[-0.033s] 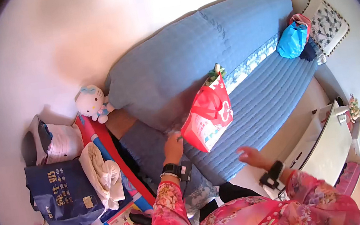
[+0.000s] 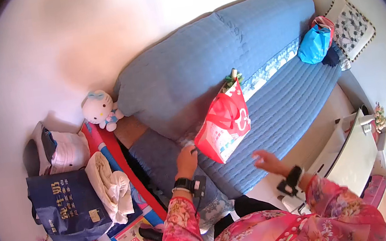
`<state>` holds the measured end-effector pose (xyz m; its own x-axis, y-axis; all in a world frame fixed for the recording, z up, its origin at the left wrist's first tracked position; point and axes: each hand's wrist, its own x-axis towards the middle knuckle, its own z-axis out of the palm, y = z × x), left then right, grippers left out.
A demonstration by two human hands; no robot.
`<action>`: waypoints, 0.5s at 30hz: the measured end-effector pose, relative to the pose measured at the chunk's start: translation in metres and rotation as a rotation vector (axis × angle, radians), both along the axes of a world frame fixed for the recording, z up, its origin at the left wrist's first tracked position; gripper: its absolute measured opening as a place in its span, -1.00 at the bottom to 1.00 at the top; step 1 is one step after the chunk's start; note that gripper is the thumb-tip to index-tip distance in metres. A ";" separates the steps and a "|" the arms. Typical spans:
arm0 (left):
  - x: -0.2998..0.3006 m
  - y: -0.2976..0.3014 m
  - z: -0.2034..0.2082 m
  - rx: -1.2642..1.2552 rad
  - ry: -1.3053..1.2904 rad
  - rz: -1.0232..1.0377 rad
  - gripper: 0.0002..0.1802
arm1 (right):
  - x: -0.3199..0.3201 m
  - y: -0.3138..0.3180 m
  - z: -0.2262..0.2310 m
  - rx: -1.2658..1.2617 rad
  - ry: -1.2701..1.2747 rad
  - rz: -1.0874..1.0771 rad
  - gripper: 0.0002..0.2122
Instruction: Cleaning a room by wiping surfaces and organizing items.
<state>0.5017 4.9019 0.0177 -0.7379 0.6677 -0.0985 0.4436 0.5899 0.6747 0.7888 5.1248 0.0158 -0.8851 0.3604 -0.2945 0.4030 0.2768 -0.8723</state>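
A red-and-white shopping bag [image 2: 218, 139] stands upright on the blue quilted sofa, with a leafy green vegetable [image 2: 232, 82] poking out of its top. My left hand [image 2: 187, 161] is at the bag's lower left edge, its fingers curled closed. A small dark bit shows at the fingertips, too small to make out. To the right of the bag, apart from it, my right hand [image 2: 269, 162] hovers with its fingers stretched out and nothing in it.
A blue sofa [image 2: 166, 65] runs along the wall, with a blue plastic bag [image 2: 314, 46] at its far end. A white plush toy [image 2: 100, 109] sits left, above a navy bag [image 2: 67, 205] and a cream cloth [image 2: 109, 185]. A glossy-topped table [image 2: 342, 159] stands right.
My right hand has shifted slightly up and its fingers have moved a little. My left hand stays nearly in place beside the bag.
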 end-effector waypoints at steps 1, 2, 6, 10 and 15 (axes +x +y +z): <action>0.009 -0.003 0.005 0.007 -0.002 0.001 -0.71 | -0.025 0.024 0.004 0.085 -0.007 0.059 -0.61; 0.020 -0.009 0.013 0.014 -0.024 -0.017 -0.70 | -0.051 0.046 -0.004 0.175 0.089 0.033 -0.60; 0.071 -0.102 0.010 0.022 -0.062 0.002 -0.70 | -0.187 0.088 0.011 0.511 0.196 0.260 -0.35; 0.139 -0.171 0.042 -0.014 -0.263 0.214 -0.71 | -0.257 0.093 0.011 0.625 0.117 0.468 -0.28; 0.201 -0.226 0.080 -0.002 -0.602 0.584 -0.72 | -0.279 0.089 -0.041 0.635 -0.162 0.612 -0.64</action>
<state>0.7024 4.6762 0.0979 -0.7859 0.1938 -0.5872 -0.3695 0.6144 0.6971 0.5103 5.2143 -0.0254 -0.9407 -0.0236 -0.3383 0.1310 0.8949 -0.4267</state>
